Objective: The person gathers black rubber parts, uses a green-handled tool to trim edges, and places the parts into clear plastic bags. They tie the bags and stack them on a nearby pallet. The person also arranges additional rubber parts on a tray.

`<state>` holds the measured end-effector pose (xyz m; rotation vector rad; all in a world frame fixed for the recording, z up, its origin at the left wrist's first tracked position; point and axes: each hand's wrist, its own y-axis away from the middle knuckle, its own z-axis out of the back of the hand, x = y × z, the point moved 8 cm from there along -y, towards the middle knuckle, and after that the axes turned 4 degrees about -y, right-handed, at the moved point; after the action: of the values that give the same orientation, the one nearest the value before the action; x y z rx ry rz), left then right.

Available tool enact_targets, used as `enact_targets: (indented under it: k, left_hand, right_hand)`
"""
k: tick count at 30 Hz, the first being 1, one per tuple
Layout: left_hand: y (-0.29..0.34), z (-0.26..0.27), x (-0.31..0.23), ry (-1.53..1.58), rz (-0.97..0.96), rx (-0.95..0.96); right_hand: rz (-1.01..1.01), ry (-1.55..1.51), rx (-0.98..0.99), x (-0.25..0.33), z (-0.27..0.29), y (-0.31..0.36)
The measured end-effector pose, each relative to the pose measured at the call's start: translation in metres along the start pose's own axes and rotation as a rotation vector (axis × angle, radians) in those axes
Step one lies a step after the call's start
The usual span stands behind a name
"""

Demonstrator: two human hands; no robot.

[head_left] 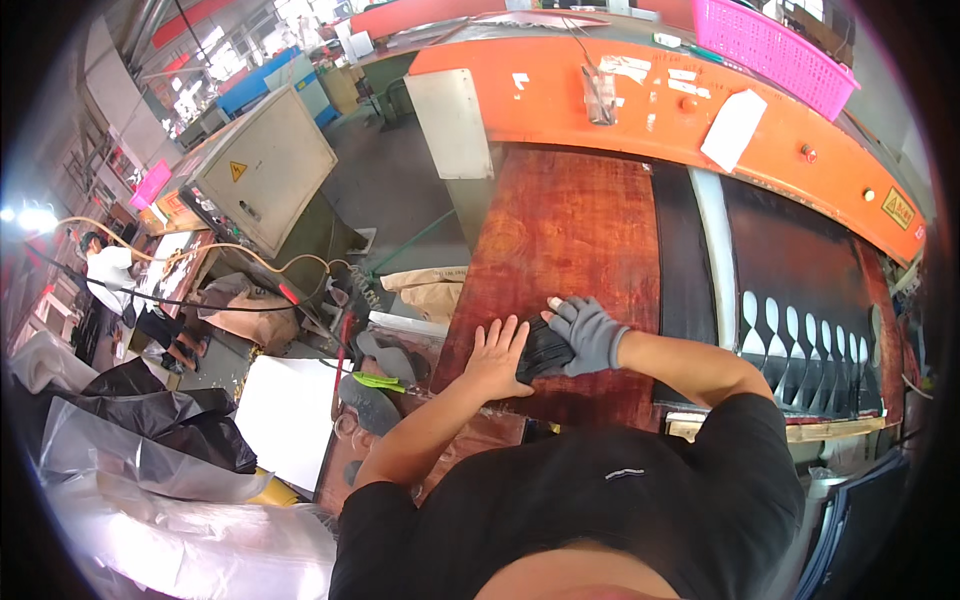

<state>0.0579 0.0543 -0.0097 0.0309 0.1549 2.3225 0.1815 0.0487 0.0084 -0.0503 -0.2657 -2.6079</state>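
A small bundle of black, thin, ridged-looking pieces (546, 347) rests on the reddish-brown wooden board (575, 230), between my hands. My bare left hand (497, 357) lies along the bundle's left side, fingers stretched out and slightly spread. From the right, my right hand (588, 337), in a grey glove with bare fingertips, curls over the bundle and grips it. What exactly the pieces are is hard to make out. Further right, a black sheet (800, 270) carries a row of pale, hourglass-shaped cut-outs (790, 335).
An orange machine beam (640, 85) with buttons spans the far side, a pink basket (775, 55) on top. To the left are grey sole-shaped pieces (370, 400), a white sheet (283, 415), plastic bags (180, 500) and a grey cabinet (262, 170). Another person (115, 275) is at far left.
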Motion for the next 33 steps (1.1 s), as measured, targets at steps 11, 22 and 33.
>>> enact_targets:
  k: [11,22,33]
  left_hand:
    - [-0.022,0.004,-0.01,0.047,0.092,-0.062]
    - [-0.022,0.003,-0.02,0.053,0.008,-0.115]
    - [-0.021,0.012,-0.021,0.061,-0.11,-0.248]
  right_hand:
    - [0.067,-0.542,-0.668,-0.042,0.008,0.042]
    - [-0.248,-1.015,-0.818,-0.096,-0.032,0.054]
    - [-0.378,-1.602,-0.932,-0.128,-0.044,0.019]
